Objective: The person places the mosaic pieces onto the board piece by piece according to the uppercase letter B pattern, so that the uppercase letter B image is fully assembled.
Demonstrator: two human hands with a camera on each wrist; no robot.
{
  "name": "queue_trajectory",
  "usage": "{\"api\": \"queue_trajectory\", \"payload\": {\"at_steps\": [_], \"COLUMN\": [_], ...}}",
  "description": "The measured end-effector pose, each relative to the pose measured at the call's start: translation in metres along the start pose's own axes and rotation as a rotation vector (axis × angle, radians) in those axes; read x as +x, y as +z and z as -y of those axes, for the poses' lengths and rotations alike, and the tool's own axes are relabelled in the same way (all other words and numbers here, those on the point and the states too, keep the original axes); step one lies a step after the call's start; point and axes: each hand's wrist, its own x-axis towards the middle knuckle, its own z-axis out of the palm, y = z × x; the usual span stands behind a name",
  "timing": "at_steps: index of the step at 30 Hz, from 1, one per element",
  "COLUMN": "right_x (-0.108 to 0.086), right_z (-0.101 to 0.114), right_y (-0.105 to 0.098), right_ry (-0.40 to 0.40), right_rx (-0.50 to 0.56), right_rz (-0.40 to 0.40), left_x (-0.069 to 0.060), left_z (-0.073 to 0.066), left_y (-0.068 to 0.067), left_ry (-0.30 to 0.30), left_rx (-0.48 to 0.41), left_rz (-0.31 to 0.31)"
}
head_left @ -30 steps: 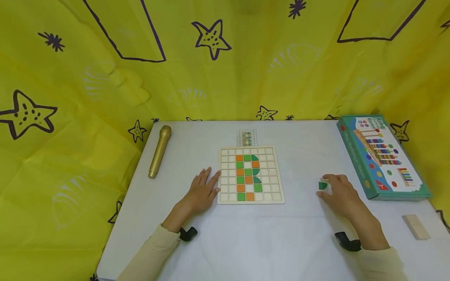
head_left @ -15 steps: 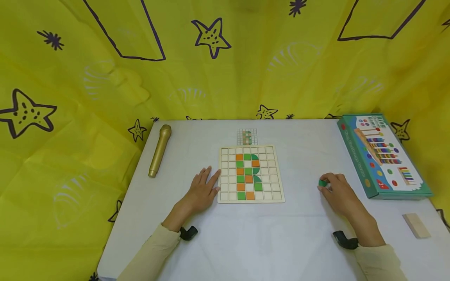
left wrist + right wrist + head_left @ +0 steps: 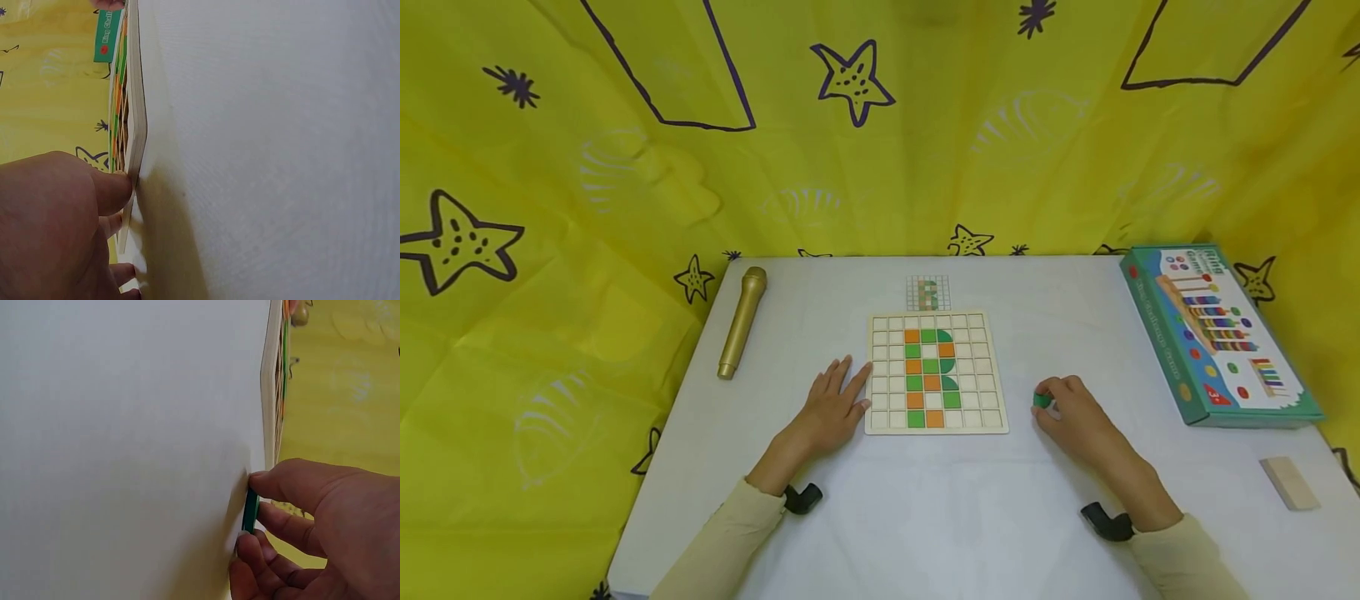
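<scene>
My right hand (image 3: 1078, 421) pinches a small green tile (image 3: 250, 509) between thumb and fingers, just right of the board. In the right wrist view the tile is edge-on, so most of its face is hidden. A square wooden grid board (image 3: 985, 385) lies mid-table. Orange and green tiles (image 3: 931, 367) fill some of its cells, forming an R-like letter; a few are quarter-rounds. On the board's left side my left hand (image 3: 829, 417) rests with fingers spread, its thumb and index finger touching the edge. The thumb (image 3: 114, 192) shows against that edge in the left wrist view.
Behind the board lies a small pattern card (image 3: 928, 293) with a similar letter. A gold microphone (image 3: 742, 323) is at the left. At the right lie a game box (image 3: 1221, 337) and a wooden block (image 3: 1289, 483). A yellow curtain (image 3: 880, 183) hangs behind the table.
My right hand has moved left toward the board with the green tile in its fingers. The tile, first seen face-on, has turned in the grip. My left hand has stayed still.
</scene>
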Motion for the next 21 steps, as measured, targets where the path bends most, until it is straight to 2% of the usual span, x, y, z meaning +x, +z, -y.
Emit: {"api": "queue_trajectory", "payload": {"at_steps": [8,14,21], "right_x": [0.001,0.003,0.009], "right_z": [0.037,0.067,0.083], "right_y": [0.018,0.041,0.061], "right_ry": [-0.121,-0.211,-0.257], "right_rx": [-0.001,0.010,0.007], "right_rz": [-0.025,-0.002,-0.030], "left_x": [-0.001,0.000,0.000], "left_z": [-0.001,-0.001,0.000], "left_y": [-0.001,0.000,0.000], "left_ry": [-0.006,-0.011,-0.003], "left_rx": [-0.001,0.005,-0.002], "left_rz": [-0.007,-0.005,-0.005]}}
